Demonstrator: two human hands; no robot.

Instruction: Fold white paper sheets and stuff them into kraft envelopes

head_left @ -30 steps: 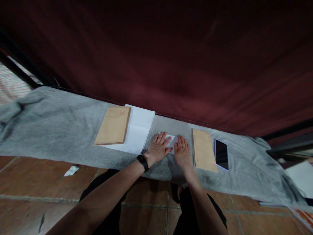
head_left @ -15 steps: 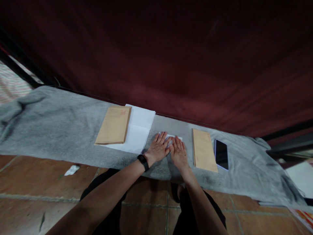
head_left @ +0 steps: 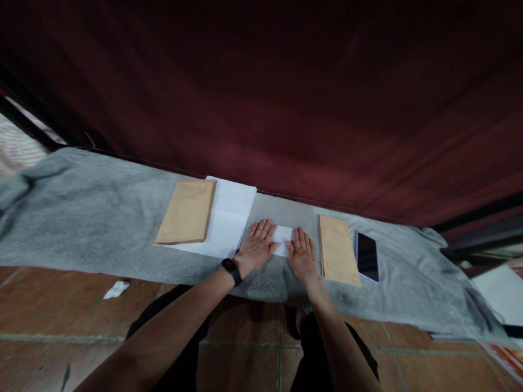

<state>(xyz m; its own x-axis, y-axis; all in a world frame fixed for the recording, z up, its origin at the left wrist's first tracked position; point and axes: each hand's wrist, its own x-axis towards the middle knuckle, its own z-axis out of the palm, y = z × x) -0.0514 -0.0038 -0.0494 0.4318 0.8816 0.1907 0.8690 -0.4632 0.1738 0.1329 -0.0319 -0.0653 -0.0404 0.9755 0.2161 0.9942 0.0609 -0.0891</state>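
Now drawing apart, the left hand [head_left: 256, 247] and right hand [head_left: 303, 255] are pressing folded white paper [head_left: 283, 238], fingers flat, gripping nothing.

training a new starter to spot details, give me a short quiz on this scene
1. True or false: the left hand and right hand both lie flat on the folded white paper.
2. What lies just right of the single brown envelope? A. a phone B. scissors C. a cup
3. Fill in: the envelope stack rests partly on ___ sheets.
Key: 1 true; 2 A; 3 white.
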